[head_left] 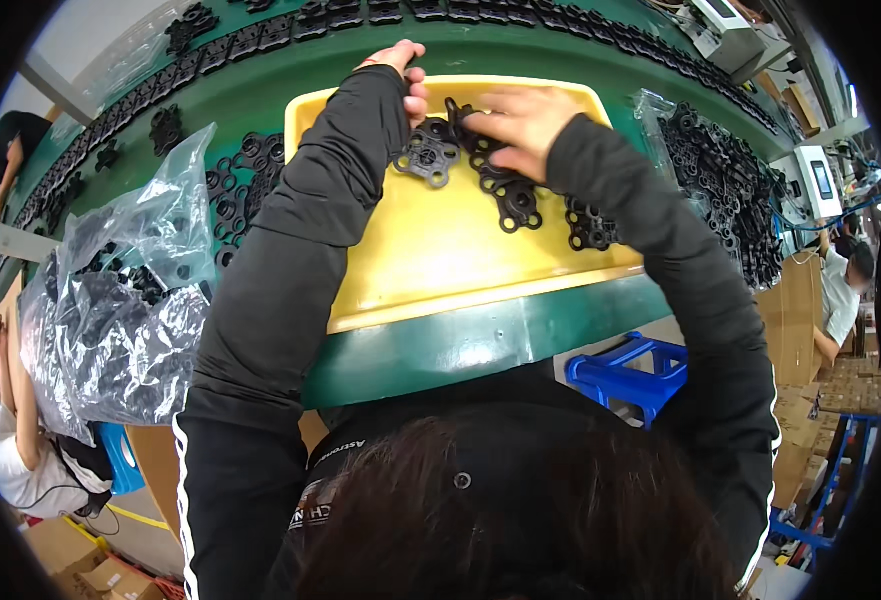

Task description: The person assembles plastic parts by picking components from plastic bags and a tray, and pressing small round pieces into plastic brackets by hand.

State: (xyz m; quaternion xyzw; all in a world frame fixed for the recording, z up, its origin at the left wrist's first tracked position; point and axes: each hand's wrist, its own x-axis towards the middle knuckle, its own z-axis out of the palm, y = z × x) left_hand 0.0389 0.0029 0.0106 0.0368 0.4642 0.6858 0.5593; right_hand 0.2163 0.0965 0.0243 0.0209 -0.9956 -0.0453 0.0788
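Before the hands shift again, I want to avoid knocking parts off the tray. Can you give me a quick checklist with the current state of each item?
1. Yellow tray lies flat on the green table: ok.
2. Right hand rests on the black plastic parts: ok.
3. Left hand is at the tray's far edge: ok; its grip: cannot tell.
4. Parts are inside the tray rim: ok.
5. Clear bag of parts overhangs the table's near edge: not ok.

Yellow tray (431,270) on a green workbench (481,345) — black plastic brackets (506,195), black sleeves (301,250) — a blue stool (633,375) below.
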